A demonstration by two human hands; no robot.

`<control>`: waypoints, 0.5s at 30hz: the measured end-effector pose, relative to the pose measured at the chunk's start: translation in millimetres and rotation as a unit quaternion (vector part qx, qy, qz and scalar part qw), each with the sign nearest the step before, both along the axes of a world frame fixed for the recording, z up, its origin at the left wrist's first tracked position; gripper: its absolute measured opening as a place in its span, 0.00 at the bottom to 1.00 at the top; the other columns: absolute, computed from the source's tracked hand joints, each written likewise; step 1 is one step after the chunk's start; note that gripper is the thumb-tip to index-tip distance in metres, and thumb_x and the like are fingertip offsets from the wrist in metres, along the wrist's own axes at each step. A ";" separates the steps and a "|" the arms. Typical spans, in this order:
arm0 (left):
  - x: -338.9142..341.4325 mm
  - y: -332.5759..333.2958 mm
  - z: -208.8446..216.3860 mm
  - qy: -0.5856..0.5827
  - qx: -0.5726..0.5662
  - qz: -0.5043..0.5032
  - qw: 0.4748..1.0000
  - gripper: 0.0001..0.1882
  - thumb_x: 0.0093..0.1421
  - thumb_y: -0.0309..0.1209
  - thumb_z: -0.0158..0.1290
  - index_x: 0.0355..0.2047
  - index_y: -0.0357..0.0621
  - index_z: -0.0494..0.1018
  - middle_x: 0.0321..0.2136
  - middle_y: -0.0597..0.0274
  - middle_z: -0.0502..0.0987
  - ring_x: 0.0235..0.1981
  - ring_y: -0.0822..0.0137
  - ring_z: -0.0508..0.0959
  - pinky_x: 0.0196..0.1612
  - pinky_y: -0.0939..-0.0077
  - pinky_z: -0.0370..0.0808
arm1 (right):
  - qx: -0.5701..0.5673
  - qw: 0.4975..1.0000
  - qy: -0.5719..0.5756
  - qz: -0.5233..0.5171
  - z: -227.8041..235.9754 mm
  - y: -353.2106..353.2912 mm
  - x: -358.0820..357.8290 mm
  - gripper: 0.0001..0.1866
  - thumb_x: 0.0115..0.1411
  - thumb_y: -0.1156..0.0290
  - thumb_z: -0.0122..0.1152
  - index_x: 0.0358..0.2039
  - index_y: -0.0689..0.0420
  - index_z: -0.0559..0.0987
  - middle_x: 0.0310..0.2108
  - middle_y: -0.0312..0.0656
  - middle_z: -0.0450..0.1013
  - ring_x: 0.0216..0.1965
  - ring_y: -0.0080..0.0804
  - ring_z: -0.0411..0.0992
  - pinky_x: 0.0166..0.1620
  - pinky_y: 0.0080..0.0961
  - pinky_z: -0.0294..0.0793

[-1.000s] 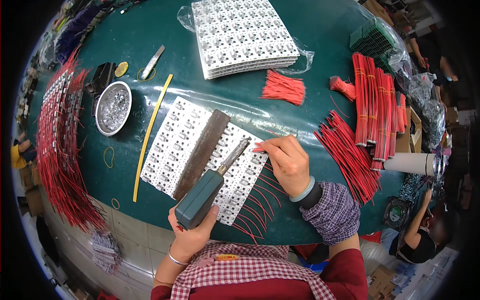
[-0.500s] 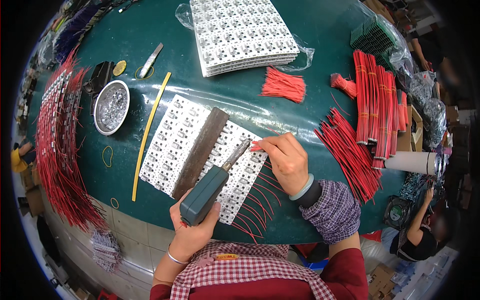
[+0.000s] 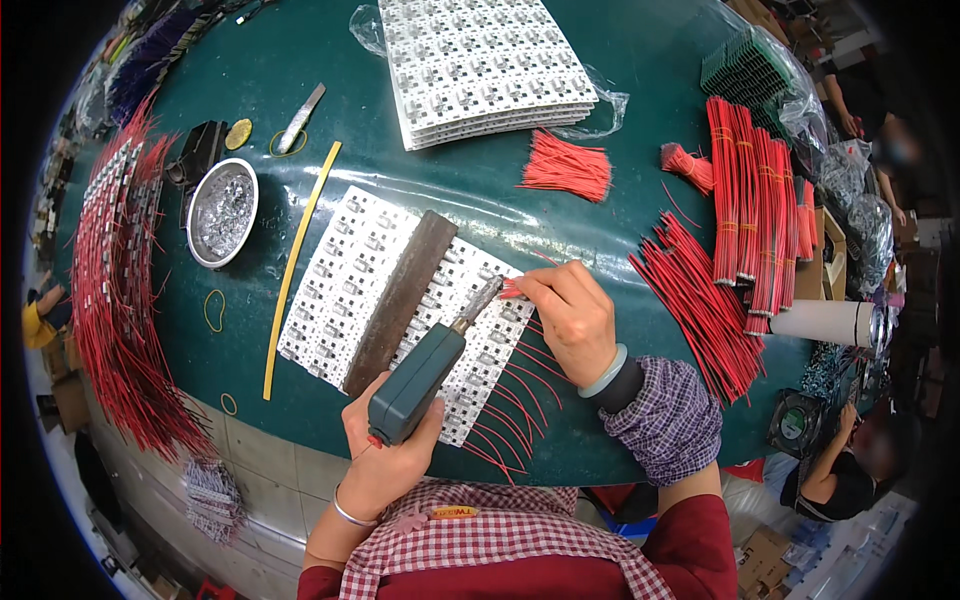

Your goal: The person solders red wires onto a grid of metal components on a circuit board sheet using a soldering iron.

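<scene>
From the head camera, the left hand (image 3: 385,462) is wrapped tight around the grey-green handle of a soldering iron (image 3: 425,368), whose metal tip slants up and away from it to the right edge of a white panel of small circuit boards (image 3: 340,270). The right hand (image 3: 572,318) sits just right of that tip, thumb and forefinger pinched on the end of a thin red wire (image 3: 512,290) held against the panel's edge. Below this hand, a row of red wires (image 3: 515,395) already fans out from the panel toward the person. A dark flat bar (image 3: 402,288) lies across the panel, just above the left hand. Well to the right of the right hand lie bundles of red wires (image 3: 705,305); beyond it, a stack of panels (image 3: 485,65). Far left of the left hand stands a metal bowl (image 3: 220,212).
</scene>
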State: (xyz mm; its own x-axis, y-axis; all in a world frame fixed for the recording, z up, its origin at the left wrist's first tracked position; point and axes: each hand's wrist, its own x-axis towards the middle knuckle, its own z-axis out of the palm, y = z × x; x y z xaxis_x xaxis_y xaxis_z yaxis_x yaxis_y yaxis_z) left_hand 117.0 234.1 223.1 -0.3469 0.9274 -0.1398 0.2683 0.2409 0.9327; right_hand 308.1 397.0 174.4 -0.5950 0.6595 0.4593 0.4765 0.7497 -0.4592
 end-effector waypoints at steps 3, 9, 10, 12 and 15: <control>-1.3 1.8 2.0 0.060 0.050 -0.012 0.997 0.07 0.54 0.20 0.62 0.34 0.33 0.78 0.26 0.61 0.78 0.25 0.76 0.75 0.28 0.79 0.72 | 0.000 1.000 0.001 0.002 1.1 -0.3 -0.2 0.15 0.47 0.87 0.62 0.36 0.60 0.81 0.34 0.39 0.77 0.34 0.38 0.73 0.36 0.31 0.75; 1.3 -10.1 -3.0 -0.035 0.062 0.053 0.996 0.09 0.53 0.20 0.63 0.36 0.32 0.78 0.30 0.61 0.81 0.28 0.75 0.79 0.33 0.80 0.75 | 0.000 1.000 0.001 -0.004 0.0 -1.0 -0.2 0.15 0.46 0.87 0.63 0.37 0.61 0.81 0.34 0.40 0.76 0.34 0.38 0.73 0.36 0.32 0.75; 1.2 -10.4 -2.1 -0.034 0.062 0.053 0.996 0.09 0.53 0.20 0.63 0.36 0.32 0.78 0.30 0.61 0.81 0.28 0.75 0.79 0.33 0.80 0.75 | 0.001 1.000 0.001 -0.004 -0.8 -1.7 -1.0 0.15 0.46 0.87 0.63 0.37 0.61 0.81 0.34 0.40 0.76 0.34 0.38 0.73 0.36 0.32 0.75; 1.2 -10.3 0.7 -0.025 0.054 0.046 0.997 0.10 0.53 0.20 0.64 0.36 0.32 0.78 0.30 0.60 0.82 0.29 0.75 0.79 0.34 0.79 0.76 | 0.004 1.000 0.009 -0.021 -1.4 -3.1 -2.7 0.14 0.45 0.83 0.61 0.35 0.60 0.82 0.33 0.40 0.74 0.35 0.38 0.73 0.36 0.31 0.76; 1.8 -12.4 -2.6 -0.025 0.062 0.053 0.996 0.11 0.53 0.20 0.64 0.36 0.32 0.78 0.30 0.60 0.81 0.29 0.75 0.79 0.34 0.79 0.76 | 0.034 0.999 -0.002 -0.029 2.9 -3.6 -3.4 0.14 0.44 0.83 0.62 0.35 0.60 0.81 0.33 0.40 0.73 0.36 0.38 0.73 0.36 0.31 0.76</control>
